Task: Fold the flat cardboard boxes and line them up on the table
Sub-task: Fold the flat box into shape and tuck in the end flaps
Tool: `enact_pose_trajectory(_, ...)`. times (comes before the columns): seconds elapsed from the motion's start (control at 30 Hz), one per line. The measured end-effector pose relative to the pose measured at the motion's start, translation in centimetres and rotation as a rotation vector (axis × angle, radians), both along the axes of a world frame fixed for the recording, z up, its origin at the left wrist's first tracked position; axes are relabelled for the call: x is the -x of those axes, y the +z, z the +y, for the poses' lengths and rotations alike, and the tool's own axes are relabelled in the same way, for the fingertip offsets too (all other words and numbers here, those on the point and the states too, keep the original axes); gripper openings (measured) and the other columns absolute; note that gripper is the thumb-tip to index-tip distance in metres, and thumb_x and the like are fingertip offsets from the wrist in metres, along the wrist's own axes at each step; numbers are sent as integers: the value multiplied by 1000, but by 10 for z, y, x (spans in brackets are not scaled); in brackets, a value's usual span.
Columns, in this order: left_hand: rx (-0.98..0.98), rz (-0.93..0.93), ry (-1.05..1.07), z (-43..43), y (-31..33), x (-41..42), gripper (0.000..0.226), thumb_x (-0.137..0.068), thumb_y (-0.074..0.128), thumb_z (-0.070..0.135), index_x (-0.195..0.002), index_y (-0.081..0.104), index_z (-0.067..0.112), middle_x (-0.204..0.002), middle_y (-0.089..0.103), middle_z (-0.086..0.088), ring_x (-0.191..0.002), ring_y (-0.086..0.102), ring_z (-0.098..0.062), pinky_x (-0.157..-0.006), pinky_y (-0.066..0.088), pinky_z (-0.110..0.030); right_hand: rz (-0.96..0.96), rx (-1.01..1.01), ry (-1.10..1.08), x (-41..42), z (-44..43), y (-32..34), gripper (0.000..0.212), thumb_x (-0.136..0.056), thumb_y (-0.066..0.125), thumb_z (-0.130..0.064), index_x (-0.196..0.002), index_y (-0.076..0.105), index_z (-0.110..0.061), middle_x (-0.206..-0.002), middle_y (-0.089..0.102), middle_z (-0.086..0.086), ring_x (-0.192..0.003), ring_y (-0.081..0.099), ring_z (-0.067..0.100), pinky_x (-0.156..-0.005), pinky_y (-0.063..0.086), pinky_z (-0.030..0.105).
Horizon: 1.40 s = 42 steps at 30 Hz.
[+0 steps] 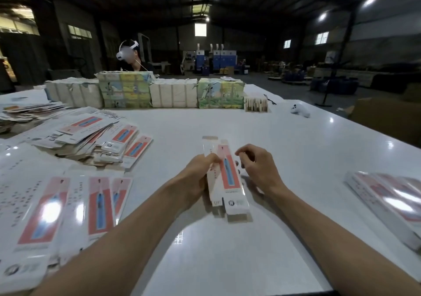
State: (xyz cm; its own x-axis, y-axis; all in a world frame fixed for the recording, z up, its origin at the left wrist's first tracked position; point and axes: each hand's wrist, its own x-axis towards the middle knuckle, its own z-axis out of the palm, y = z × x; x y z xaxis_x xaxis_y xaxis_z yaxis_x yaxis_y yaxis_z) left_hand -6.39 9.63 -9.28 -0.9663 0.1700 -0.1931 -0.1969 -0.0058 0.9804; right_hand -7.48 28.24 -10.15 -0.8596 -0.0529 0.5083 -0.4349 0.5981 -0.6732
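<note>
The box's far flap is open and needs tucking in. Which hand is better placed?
Right, probably: the left hand holds the box steady, wrapped round it, while the right hand sits beside it, seemingly free to reach the open flap.

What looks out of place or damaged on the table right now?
The flat boxes at the left lie in a sloppy, fanned heap, not a neat stack. The wrapping on the far left white stacks looks torn. The box in the left hand and the folded row at the right look fine.
</note>
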Motion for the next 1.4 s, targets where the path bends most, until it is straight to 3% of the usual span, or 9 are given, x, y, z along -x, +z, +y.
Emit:
enact_pose_trajectory(0.1,-34,17,5,-2,-2,-1,28,-101,60,29,-119,65,10,-99,80,-14,-85,79,-32,-67,63,-38,73,44,-34,2,-1,1,9,-108,55,-18,-108,64,-18,-95,70,-2,-79,68,11,-71,53,24)
enact_pose_trajectory(0.27,70,141,-47,2,-4,-6,26,-97,61,36,-117,62,19,-89,79,-6,-71,78,-25,-60,59,-29,159,-10,29,5,-3,6,34,-107,59,-24,-142,57,-23,-120,56,2,-108,59,16,-82,62,31)
enact_pose_trajectory(0.43,94,222,-127,3,-5,-4,18,-105,54,39,-119,57,28,-93,79,-7,-80,79,-26,-66,62,-30,114,-179,46,1,-5,9,34,-110,51,-29,-137,66,-14,-132,52,0,-129,45,13,-98,59,39)
enact_pose_trajectory(0.53,-4,158,-154,-1,-1,-11,48,-102,49,62,-113,64,19,-97,77,-17,-86,79,-36,-76,65,-38,215,-188,35,-1,-6,12,23,-106,60,-25,-120,73,-11,-127,56,0,-127,47,13,-98,51,30)
enact_pose_trajectory(0.67,-96,53,-118,0,5,-18,65,-106,26,66,-89,68,19,-75,75,-6,-57,73,-20,-53,58,-25,106,-40,91,1,-8,15,14,-104,65,-23,-107,73,-11,-124,58,0,-125,52,15,-97,51,24)
enact_pose_trajectory(0.87,-118,28,-148,3,7,-16,63,-108,33,62,-123,65,10,-106,76,-18,-80,73,-33,-76,64,-44,-188,430,218,0,-6,22,19,-100,69,-19,-106,76,-1,-135,62,5,-124,62,23,-108,51,39)
enact_pose_trajectory(1.0,-297,-76,-226,13,9,-21,63,-104,39,66,-122,59,10,-92,67,-14,-63,65,-22,-59,59,-33,-355,822,458,-3,-4,22,30,-100,64,-12,-117,69,12,-106,72,3,-101,64,22,-92,54,30)
enact_pose_trajectory(1.23,-584,-154,-120,8,7,-18,60,-106,41,60,-133,57,9,-83,64,-13,-57,63,-18,-54,59,-30,-316,694,317,-6,-13,12,47,-94,78,-33,-136,58,-25,-127,68,8,-117,68,27,-103,55,44)
enact_pose_trajectory(1.4,-478,-94,-89,-2,3,-12,57,-107,39,60,-128,62,12,-82,68,-12,-60,67,-20,-57,60,-32,-354,575,400,-10,-20,3,49,-98,71,-41,-140,49,-28,-94,77,14,-99,77,30,-98,59,52)
